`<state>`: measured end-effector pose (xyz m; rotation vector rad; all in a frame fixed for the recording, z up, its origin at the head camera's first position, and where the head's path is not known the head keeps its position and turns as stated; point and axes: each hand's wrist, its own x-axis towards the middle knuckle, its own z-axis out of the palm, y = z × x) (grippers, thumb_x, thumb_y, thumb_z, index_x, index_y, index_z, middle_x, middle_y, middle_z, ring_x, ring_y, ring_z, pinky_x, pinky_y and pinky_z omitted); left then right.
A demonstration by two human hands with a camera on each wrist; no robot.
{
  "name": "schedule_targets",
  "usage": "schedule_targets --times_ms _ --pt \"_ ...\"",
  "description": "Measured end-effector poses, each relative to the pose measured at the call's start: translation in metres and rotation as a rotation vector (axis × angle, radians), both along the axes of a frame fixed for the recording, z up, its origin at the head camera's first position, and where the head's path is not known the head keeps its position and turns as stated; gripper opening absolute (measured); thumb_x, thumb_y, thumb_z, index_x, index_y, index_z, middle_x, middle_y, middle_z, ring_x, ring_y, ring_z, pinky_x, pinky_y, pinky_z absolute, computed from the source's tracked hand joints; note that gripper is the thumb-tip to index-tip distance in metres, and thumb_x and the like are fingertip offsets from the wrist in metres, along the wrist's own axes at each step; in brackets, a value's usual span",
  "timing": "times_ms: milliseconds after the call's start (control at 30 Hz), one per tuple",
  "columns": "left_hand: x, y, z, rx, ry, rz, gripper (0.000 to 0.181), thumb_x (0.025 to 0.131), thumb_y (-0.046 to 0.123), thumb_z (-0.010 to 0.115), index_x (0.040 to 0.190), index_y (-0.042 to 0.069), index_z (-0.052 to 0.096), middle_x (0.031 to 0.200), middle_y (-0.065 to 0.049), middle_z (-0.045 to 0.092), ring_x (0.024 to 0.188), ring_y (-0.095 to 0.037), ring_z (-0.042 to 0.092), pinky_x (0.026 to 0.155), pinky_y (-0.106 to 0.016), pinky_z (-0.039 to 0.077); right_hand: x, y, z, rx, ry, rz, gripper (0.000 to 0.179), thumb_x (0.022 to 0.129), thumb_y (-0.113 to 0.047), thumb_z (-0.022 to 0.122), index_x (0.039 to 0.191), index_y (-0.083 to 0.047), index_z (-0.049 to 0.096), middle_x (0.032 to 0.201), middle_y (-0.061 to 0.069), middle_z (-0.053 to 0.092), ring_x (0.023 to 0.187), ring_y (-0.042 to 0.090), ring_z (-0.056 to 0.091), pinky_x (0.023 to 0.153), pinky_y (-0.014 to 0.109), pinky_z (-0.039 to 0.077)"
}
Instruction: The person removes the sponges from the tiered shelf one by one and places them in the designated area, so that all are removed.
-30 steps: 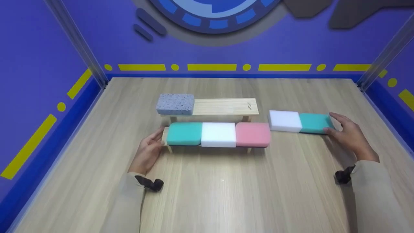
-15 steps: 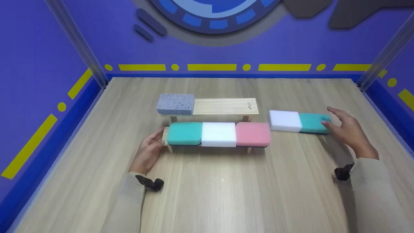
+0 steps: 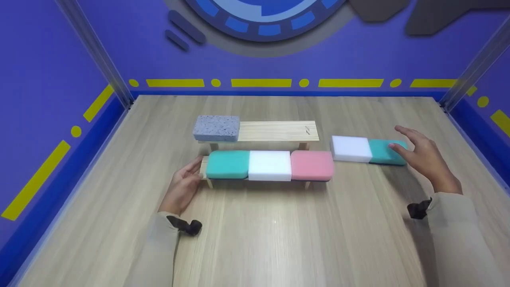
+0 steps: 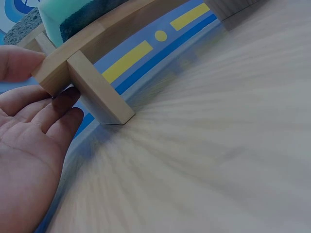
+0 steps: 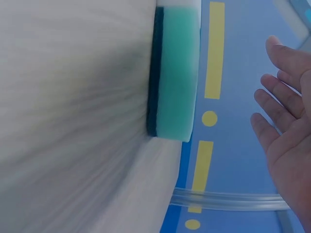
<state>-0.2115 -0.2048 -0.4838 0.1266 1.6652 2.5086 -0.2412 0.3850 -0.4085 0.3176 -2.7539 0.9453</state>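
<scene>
My left hand (image 3: 182, 190) grips the left end of the front small wooden bench (image 3: 203, 167), thumb above and fingers below, as the left wrist view shows. Across that bench lie a green sponge (image 3: 227, 164), a white sponge (image 3: 270, 166) and a pink sponge (image 3: 312, 165), side by side. My right hand (image 3: 427, 157) hovers over another green sponge (image 3: 378, 152) on the table, fingers spread and holding nothing. In the right wrist view, a gap separates the hand from that sponge, which has a dark scouring layer. A second white sponge (image 3: 350, 149) touches its left side.
Behind the front bench stands a second wooden bench (image 3: 275, 130), with a grey speckled sponge (image 3: 216, 128) on its left end. Blue panels (image 3: 263, 65) with yellow marks wall in the wooden table (image 3: 271, 239) at the back and both sides.
My right hand has let go of the right-hand green sponge, risen and shifted a little left above it. My left hand stays at the bench end, and the sponges look unmoved.
</scene>
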Motion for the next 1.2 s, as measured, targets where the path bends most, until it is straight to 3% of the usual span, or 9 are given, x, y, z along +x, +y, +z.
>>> schedule_targets --times_ms 500,1200 --pt "-0.001 0.001 0.0 0.0 0.011 0.0 0.065 0.087 -0.015 0.039 0.148 -0.012 0.015 0.158 -0.024 0.014 0.147 -0.033 0.015 0.096 -0.014 0.044 -0.003 -0.028 0.016 0.018 0.143 0.073 0.058 0.093 -0.021 0.063 0.143 -0.002 0.043 0.142 0.027 0.045 0.131 0.048 0.04 0.102 0.061 0.032" --pt "-0.001 0.0 -0.001 0.006 -0.001 0.007 0.066 0.087 -0.015 0.04 0.148 -0.011 0.015 0.158 -0.023 0.015 0.147 -0.033 0.017 0.099 -0.015 0.043 -0.004 -0.066 0.035 0.058 0.16 0.12 0.059 0.091 -0.021 0.065 0.143 -0.003 0.044 0.142 0.026 0.046 0.131 0.046 0.04 0.102 0.063 0.034"
